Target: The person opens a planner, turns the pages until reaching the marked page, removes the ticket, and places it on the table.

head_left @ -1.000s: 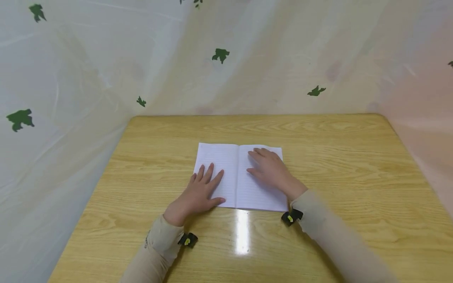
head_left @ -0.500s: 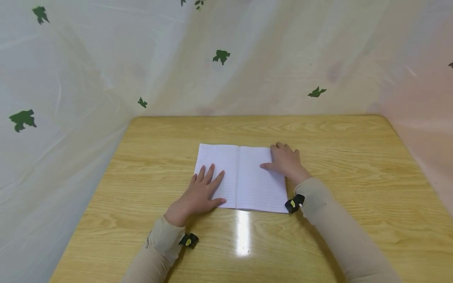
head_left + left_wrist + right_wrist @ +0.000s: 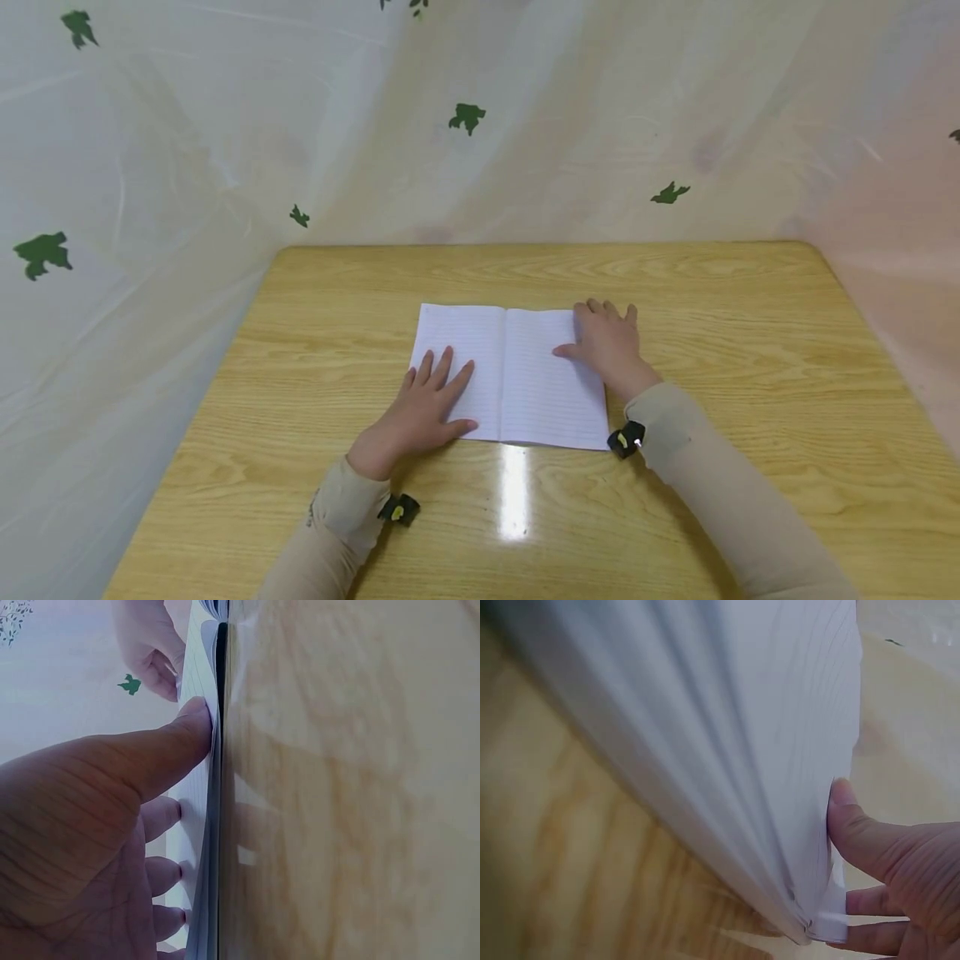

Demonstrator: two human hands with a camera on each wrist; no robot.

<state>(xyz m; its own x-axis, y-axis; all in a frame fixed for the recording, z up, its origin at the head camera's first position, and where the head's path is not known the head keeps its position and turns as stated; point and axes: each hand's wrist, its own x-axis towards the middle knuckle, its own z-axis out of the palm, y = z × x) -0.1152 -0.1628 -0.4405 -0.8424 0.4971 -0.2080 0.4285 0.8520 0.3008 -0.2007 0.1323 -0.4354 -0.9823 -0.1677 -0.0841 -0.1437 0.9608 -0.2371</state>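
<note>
A notebook (image 3: 551,396) with white lined pages lies spread on the wooden table in the head view. Across its left page rests my left hand (image 3: 418,412), fingers straight and spread. The left wrist view shows that hand's thumb (image 3: 161,754) on the page by the near edge. At the right page's outer edge my right hand (image 3: 609,343) holds the notebook, thumb on the page and fingers along the edge. In the right wrist view the right thumb (image 3: 855,825) lies against the paper, with fingers by the page edge. The page edges (image 3: 705,817) look fanned there; how many leaves are held is unclear.
The wooden table (image 3: 750,350) extends around the notebook. Behind and at the sides hangs a pale curtain (image 3: 570,125) with green bird shapes. A bright light reflection lies on the tabletop below the notebook. Each wrist carries a small black camera.
My right hand has moved right, from over the right page to its outer edge, and has hardly shifted in the last half second. The left hand has stayed in place.
</note>
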